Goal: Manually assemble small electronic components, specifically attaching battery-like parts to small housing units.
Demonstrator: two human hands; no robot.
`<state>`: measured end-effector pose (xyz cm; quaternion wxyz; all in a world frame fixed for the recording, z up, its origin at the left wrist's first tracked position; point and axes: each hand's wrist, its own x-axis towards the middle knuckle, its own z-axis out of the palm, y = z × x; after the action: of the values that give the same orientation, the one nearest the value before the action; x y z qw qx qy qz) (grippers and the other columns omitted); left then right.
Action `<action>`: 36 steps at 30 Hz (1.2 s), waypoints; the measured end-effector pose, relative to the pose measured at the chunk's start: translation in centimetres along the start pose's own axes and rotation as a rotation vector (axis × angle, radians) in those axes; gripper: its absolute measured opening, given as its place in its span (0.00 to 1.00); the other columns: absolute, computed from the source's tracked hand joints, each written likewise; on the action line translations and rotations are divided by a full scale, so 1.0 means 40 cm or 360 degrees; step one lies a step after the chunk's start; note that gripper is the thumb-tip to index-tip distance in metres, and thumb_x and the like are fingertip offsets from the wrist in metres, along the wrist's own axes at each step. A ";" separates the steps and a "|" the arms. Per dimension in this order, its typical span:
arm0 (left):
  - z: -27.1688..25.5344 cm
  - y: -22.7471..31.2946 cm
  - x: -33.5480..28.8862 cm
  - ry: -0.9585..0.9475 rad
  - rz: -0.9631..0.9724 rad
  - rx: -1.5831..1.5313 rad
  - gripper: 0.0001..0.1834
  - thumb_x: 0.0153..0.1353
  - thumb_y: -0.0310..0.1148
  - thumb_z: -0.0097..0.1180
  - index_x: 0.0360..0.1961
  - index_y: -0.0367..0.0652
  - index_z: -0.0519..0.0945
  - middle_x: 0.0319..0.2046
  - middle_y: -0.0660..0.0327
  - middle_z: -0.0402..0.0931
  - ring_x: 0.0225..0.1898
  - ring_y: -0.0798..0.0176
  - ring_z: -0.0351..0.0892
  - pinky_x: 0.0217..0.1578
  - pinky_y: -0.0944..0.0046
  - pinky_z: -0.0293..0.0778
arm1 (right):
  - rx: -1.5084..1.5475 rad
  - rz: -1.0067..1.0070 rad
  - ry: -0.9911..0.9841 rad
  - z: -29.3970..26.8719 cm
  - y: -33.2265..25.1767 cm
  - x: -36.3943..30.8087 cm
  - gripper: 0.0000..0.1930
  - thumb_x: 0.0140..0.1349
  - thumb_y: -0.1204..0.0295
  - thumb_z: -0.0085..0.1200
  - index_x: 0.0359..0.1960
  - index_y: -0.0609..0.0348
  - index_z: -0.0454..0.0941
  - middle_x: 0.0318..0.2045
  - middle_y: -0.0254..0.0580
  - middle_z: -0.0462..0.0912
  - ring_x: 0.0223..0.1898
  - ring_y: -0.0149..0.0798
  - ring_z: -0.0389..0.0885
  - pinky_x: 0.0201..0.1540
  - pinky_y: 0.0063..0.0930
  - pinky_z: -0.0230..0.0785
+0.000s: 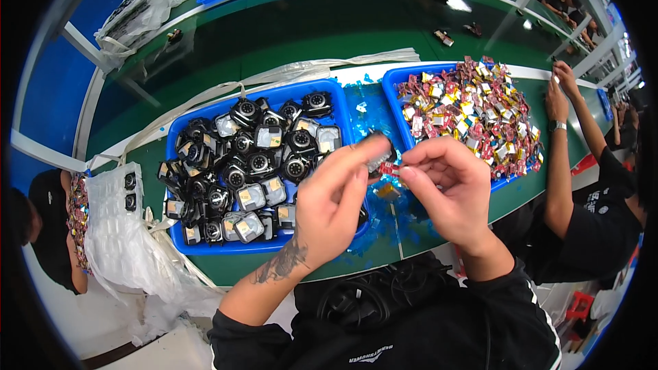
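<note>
Head view: left hand (329, 209) grips module (379, 151) (black).

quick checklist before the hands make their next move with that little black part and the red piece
1. Left hand grips the black part at its fingertips: ok.
2. Right hand pinches the red piece: ok.
3. Part and piece meet squarely: cannot tell, fingers hide the joint.
4. Left bin holds more black parts: ok.
5. Right bin holds more red and gold pieces: ok.
6. Space between bins free of scraps: not ok, blue film bits litter the green table.
</note>
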<state>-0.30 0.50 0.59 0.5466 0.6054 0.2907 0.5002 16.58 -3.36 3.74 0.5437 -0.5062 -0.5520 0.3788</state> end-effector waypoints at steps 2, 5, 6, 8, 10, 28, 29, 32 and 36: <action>-0.021 0.027 0.009 -0.0188 0.0239 0.0605 0.16 0.63 0.18 0.51 0.51 0.36 0.80 0.47 0.51 0.77 0.44 0.63 0.82 0.43 0.68 0.78 | 0.0451 0.0213 -0.0183 -0.021 0.012 0.009 0.06 0.62 0.82 0.57 0.40 0.68 0.77 0.35 0.39 0.82 0.37 0.26 0.81 0.40 0.20 0.76; -0.016 0.015 0.004 -0.0144 0.0455 0.0764 0.18 0.56 0.18 0.61 0.49 0.38 0.82 0.46 0.52 0.78 0.39 0.59 0.84 0.35 0.67 0.81 | 0.0733 0.0506 -0.0277 -0.032 0.010 0.011 0.07 0.63 0.81 0.57 0.41 0.69 0.76 0.36 0.38 0.81 0.38 0.25 0.80 0.41 0.18 0.74; -0.018 0.011 0.006 -0.0139 0.0451 0.0762 0.18 0.56 0.18 0.61 0.49 0.38 0.82 0.46 0.52 0.78 0.39 0.59 0.84 0.35 0.67 0.81 | 0.0731 0.0511 -0.0282 -0.034 0.011 0.012 0.07 0.63 0.81 0.57 0.41 0.69 0.76 0.36 0.38 0.81 0.38 0.25 0.80 0.41 0.18 0.74; -0.023 0.007 0.007 -0.0164 0.0592 0.0821 0.18 0.55 0.19 0.62 0.48 0.37 0.82 0.46 0.53 0.78 0.40 0.59 0.84 0.36 0.65 0.81 | 0.0679 0.0488 -0.0345 -0.037 0.013 0.014 0.06 0.64 0.80 0.56 0.41 0.68 0.75 0.34 0.36 0.81 0.36 0.24 0.80 0.41 0.17 0.72; -0.019 0.010 0.010 -0.0173 0.0561 0.0824 0.17 0.54 0.18 0.62 0.47 0.36 0.82 0.45 0.53 0.78 0.39 0.59 0.84 0.36 0.64 0.81 | 0.0658 0.0504 -0.0390 -0.042 0.019 0.017 0.06 0.64 0.80 0.55 0.41 0.67 0.75 0.34 0.35 0.80 0.37 0.23 0.79 0.40 0.17 0.72; -0.004 -0.003 -0.001 -0.0245 -0.0514 -0.0415 0.19 0.63 0.20 0.56 0.56 0.28 0.74 0.49 0.54 0.79 0.50 0.65 0.79 0.53 0.67 0.75 | -0.0214 0.0050 -0.0143 -0.009 0.035 -0.014 0.17 0.57 0.86 0.58 0.45 0.62 0.67 0.35 0.34 0.76 0.37 0.23 0.75 0.38 0.14 0.71; -0.002 -0.006 -0.002 -0.0248 -0.0515 -0.0413 0.19 0.63 0.20 0.56 0.56 0.28 0.74 0.49 0.54 0.79 0.50 0.65 0.79 0.53 0.67 0.75 | -0.0119 0.0065 -0.0075 -0.005 0.041 -0.015 0.17 0.57 0.86 0.59 0.45 0.62 0.67 0.34 0.34 0.76 0.36 0.22 0.75 0.37 0.14 0.70; 0.002 -0.018 -0.001 -0.0247 -0.0466 -0.0536 0.24 0.63 0.17 0.53 0.61 0.29 0.68 0.56 0.52 0.74 0.55 0.62 0.76 0.57 0.65 0.73 | -0.0076 0.0057 0.0010 0.002 0.058 -0.011 0.17 0.56 0.86 0.59 0.44 0.62 0.67 0.33 0.34 0.76 0.34 0.21 0.75 0.35 0.13 0.68; 0.010 -0.014 -0.002 -0.0151 -0.0486 -0.0609 0.26 0.64 0.15 0.51 0.64 0.30 0.66 0.59 0.51 0.71 0.57 0.62 0.74 0.58 0.64 0.72 | -0.0024 0.0143 0.0044 0.003 0.050 -0.009 0.17 0.56 0.84 0.62 0.44 0.61 0.69 0.29 0.31 0.76 0.28 0.17 0.70 0.29 0.11 0.61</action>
<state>0.14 0.41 0.09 0.7335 0.4627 0.2529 0.4288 16.72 -3.31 1.73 0.5299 -0.5397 -0.5240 0.3916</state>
